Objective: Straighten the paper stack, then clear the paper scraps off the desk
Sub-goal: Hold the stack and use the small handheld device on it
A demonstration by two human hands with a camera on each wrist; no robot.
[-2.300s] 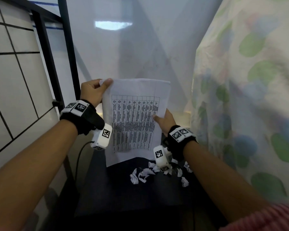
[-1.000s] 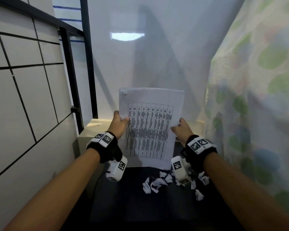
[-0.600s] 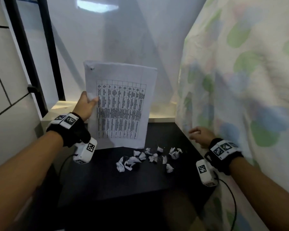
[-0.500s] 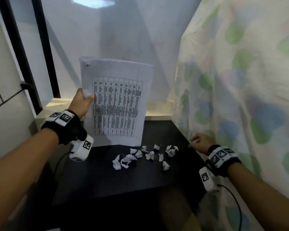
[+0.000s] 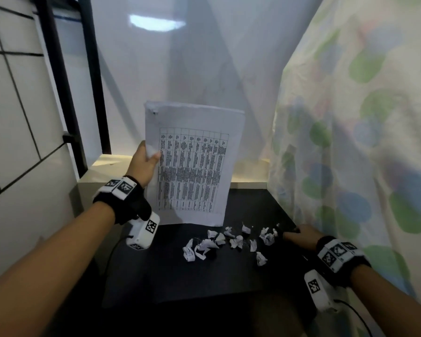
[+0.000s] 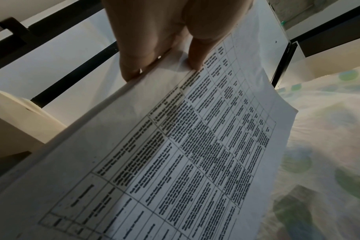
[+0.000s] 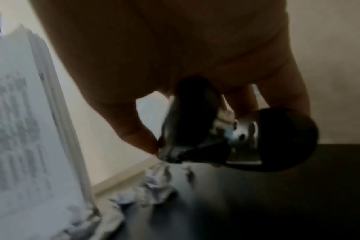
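Observation:
My left hand [image 5: 144, 164] pinches the left edge of the printed paper stack [image 5: 195, 166], thumb on the front sheet [image 6: 195, 146]. The stack stands upright with its bottom edge on the black desk [image 5: 180, 276]. Several crumpled white paper scraps [image 5: 229, 242] lie on the desk just in front of the stack, and they also show blurred in the right wrist view [image 7: 154, 190]. My right hand [image 5: 299, 235] is low at the desk's right edge. It grips a black and metal object that looks like a stapler [image 7: 267, 138].
A floral cloth [image 5: 350, 142] hangs along the whole right side, close to my right hand. A pale ledge [image 5: 102, 166] runs behind the desk below a white wall. Black bars [image 5: 93, 81] and a tiled wall stand at the left.
My right hand let go of the stack, dropped to the desk's right edge and now holds the dark stapler-like object. My left hand alone keeps the stack upright.

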